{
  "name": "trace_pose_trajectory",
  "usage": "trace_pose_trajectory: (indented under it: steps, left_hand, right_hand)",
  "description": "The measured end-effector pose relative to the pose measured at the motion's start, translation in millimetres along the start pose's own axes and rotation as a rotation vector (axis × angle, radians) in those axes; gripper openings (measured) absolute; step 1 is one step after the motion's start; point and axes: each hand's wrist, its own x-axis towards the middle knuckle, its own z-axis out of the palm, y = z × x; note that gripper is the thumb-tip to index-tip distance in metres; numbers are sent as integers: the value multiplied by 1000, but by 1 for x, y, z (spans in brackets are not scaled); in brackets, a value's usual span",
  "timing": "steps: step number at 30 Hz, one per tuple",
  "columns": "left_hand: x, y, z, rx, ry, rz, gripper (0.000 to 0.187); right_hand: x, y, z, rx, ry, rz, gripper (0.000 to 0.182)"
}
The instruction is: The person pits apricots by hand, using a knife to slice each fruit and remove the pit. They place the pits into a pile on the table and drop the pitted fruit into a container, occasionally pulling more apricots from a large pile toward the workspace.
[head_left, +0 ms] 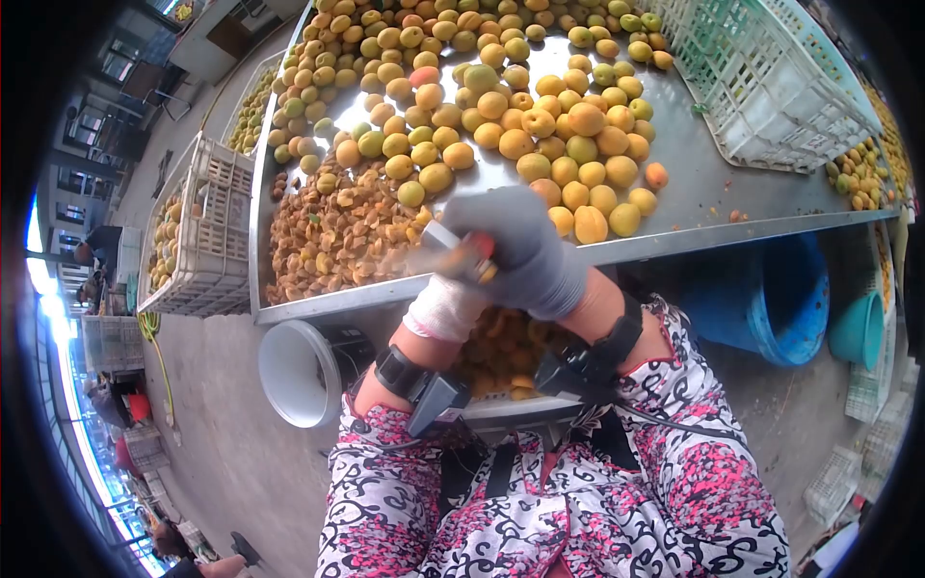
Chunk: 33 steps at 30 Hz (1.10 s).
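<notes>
My right hand [515,246], in a grey knitted glove, is closed round a small blade-like tool [441,236], pale and flat with a red part by the fingers. My left hand [451,289] wears a pale glove with a white cuff and meets the right one; its fingers are smeared by motion, and I cannot tell what they hold. Both hands are over the front edge of a metal table [674,207]. Just beyond lie whole yellow-orange apricots [588,173], and to the left is a heap of brown apricot stones [337,231].
Below my hands a container holds orange fruit pieces [506,352]. A white bucket [299,374] stands left, a blue barrel [785,299] and a teal bucket [858,329] right. A white crate [771,96] sits on the table; another crate [207,231] of fruit stands at its left side.
</notes>
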Motion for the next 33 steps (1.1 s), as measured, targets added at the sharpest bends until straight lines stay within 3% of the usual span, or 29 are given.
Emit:
trace_pose_trajectory:
  steps: [1,3,5,6,7,8,9,11,12,13,15,17,19,21,22,24,28,33]
  left_hand:
    - [2,-3,1,-6,10,38,41]
    - [8,-6,5,-13,23,119,42]
    - [11,-6,5,-18,42,204,43]
    - [13,-4,5,-25,54,249,44]
    - [14,-3,5,-35,66,292,45]
    - [17,5,1,-63,101,68,45]
    - [21,17,-4,-90,135,-156,46]
    - [16,29,-2,61,142,83,51]
    - [17,31,-4,32,128,148,51]
    - [18,32,-6,3,112,212,51]
    - [17,35,-1,57,138,272,52]
    - [20,29,-6,233,138,444,53]
    - [16,25,-5,190,103,443,48]
    - [19,18,-5,299,73,576,40]
    - [18,17,-7,352,83,552,47]
    - [20,16,-8,397,105,563,43]
    - [20,18,-3,398,81,534,26]
    - [23,21,4,309,167,493,26]
  right_hand:
    - [-2,2,2,-157,-113,-112,19]
    - [-5,2,4,-175,-168,-104,23]
    - [-6,2,1,-61,-74,-107,19]
    - [-2,-3,-8,56,-1,44,18]
    - [1,-10,-13,-168,200,-64,16]
    - [1,-4,-17,-119,393,66,11]
    - [4,0,-19,606,564,259,12]
    - [4,7,-43,838,467,541,12]
    - [5,8,-38,801,409,590,17]
    - [4,6,-29,591,415,732,22]
    - [5,5,-19,366,219,1102,29]
    - [0,9,-17,505,174,1115,31]
    - [-7,15,-12,647,123,1129,33]
    - [-11,22,-3,843,211,995,31]
    - [-12,24,-2,844,215,996,31]
    - [-12,25,0,995,251,982,27]
    - [-15,17,-4,987,285,1016,21]
    - [-22,14,-1,755,227,1035,13]
